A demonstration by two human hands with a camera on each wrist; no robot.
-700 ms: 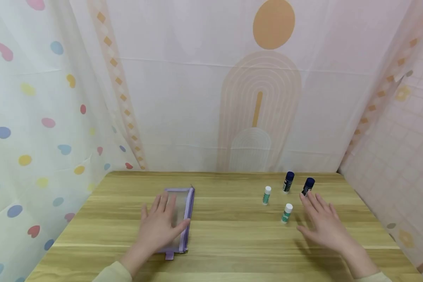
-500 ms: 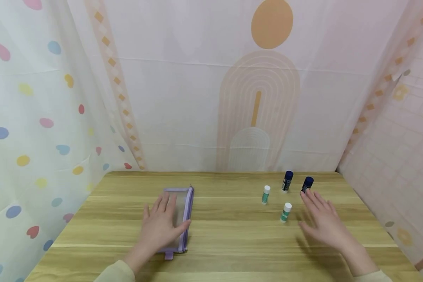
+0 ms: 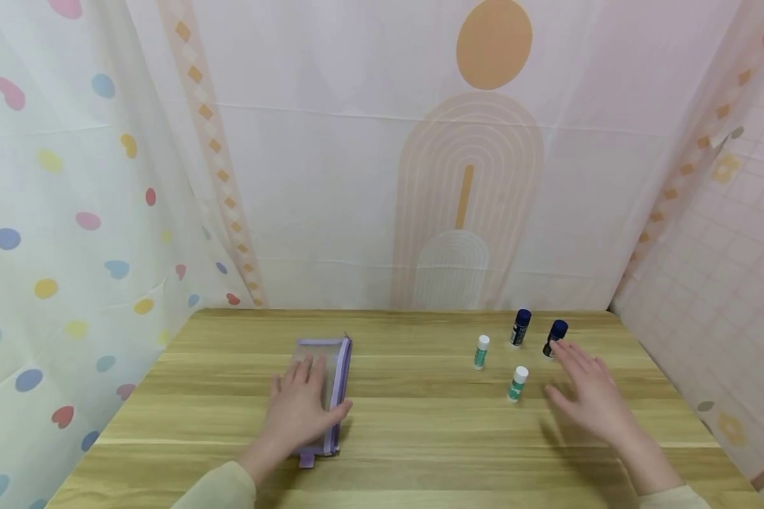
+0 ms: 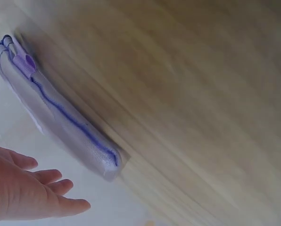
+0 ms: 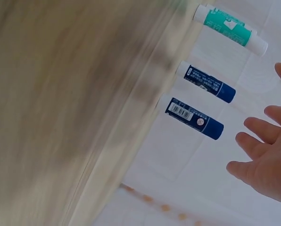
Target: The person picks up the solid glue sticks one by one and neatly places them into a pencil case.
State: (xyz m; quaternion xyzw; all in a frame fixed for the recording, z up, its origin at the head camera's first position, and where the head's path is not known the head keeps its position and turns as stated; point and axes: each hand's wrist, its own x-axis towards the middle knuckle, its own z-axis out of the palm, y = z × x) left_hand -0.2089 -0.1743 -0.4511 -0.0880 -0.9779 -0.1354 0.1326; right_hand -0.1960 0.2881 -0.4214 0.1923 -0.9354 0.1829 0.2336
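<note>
A person's left grip [image 3: 301, 411], fingers spread, hovered above a purple-trimmed mesh pouch [image 3: 341, 375] lying toward the left edge of a wood-grain surface [image 3: 420, 417]. The right grip [image 3: 592, 394], fingers extended and thumb apart, hung near a navy tube [image 3: 557, 332] by the far right corner. A second navy tube [image 3: 520, 328] stood upright close to the back edge; a green-and-white tube [image 3: 480, 353] and its green-and-white twin [image 3: 517, 386] stood farther in from the right edge.
</note>
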